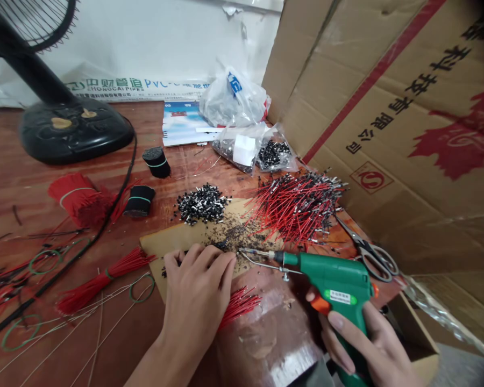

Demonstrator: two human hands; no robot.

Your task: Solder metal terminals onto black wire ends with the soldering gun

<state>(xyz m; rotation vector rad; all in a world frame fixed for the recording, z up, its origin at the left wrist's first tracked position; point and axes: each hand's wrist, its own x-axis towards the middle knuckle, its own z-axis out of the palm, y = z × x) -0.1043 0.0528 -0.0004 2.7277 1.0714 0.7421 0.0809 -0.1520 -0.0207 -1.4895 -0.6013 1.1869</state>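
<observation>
My right hand point(363, 344) grips a green soldering gun point(334, 282) by its handle, a finger on the orange trigger. Its metal tip point(246, 251) points left over a brown cardboard sheet point(177, 239). My left hand point(196, 293) rests palm down on that sheet with its fingertips close to the tip; whether it pinches a small part there I cannot tell. Loose red wires point(237, 303) lie under and beside the left hand. A pile of small black components point(204, 203) sits just beyond. A heap of red wires with metal ends point(298, 207) lies to the right.
Scissors point(371, 252) lie beside a large cardboard box point(387, 118). Bound red wire bundles point(100, 279), black bundles point(157, 161), green rubber bands point(44, 262) and a fan base point(75, 129) with its cable fill the left. Plastic bags of parts point(250, 145) stand at the back.
</observation>
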